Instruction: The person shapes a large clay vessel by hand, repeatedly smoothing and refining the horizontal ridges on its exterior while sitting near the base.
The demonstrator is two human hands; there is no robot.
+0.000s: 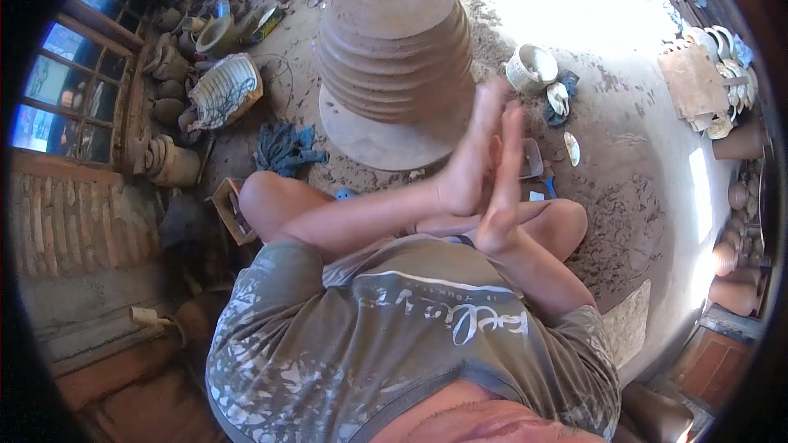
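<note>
My left hand and my right hand are raised palm to palm, just right of the middle. Their fingers are stretched out, and the fingertips are slightly blurred. Whether anything lies between the palms is hidden. Beyond them stands a large brown clay form, ringed with ridges and flat on top. It rests on a round, flat disc, whose right side is partly behind my hands. A clear plastic tub and a blue-handled tool lie on the floor beside my right hand.
A blue cloth lies left of the disc. To the right stand a whitish bucket and a dark cloth bundle. Clay crumbs cover the floor near my right knee. Several pots line the right wall; a ribbed pale piece lies left.
</note>
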